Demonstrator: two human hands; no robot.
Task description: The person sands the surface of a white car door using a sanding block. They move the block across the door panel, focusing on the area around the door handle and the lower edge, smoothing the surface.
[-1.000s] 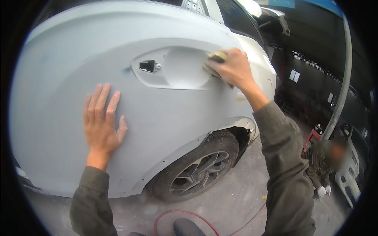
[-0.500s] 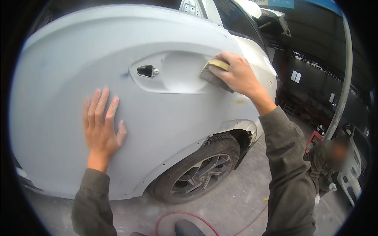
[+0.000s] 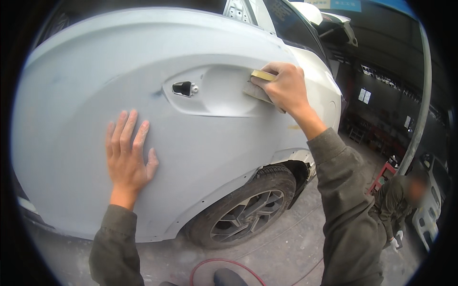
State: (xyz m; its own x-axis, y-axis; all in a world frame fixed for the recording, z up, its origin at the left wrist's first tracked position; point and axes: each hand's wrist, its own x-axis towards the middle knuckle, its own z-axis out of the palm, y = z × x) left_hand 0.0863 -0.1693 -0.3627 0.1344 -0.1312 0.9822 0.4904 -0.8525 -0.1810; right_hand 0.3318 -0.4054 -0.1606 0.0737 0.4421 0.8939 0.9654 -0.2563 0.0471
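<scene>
My left hand point(image 3: 131, 157) lies with fingers apart on the grey, primed car door panel point(image 3: 76, 157), below and left of the door handle recess point(image 3: 224, 88); pale dust coats some fingertips. In the recess's left part is an opening with a small black piece point(image 3: 183, 88). My right hand point(image 3: 286, 88) is closed round a yellow-edged sanding block point(image 3: 262, 75) with grey sheet under it, held against the panel at the right end of the recess. A small tan patch point(image 3: 293, 127) shows below it.
A wheel point(image 3: 241, 209) sits in the arch below. A red hose point(image 3: 224, 261) curves over the grey floor. At right a co-worker point(image 3: 396, 205) in dark sleeves and white gloves crouches by a loose body part point(image 3: 424, 217), near a red rack point(image 3: 381, 176) and a grey post point(image 3: 415, 124).
My right hand and block have shifted slightly down and round at the recess's right end. The view has shifted slightly. The co-worker's gloved hands have moved.
</scene>
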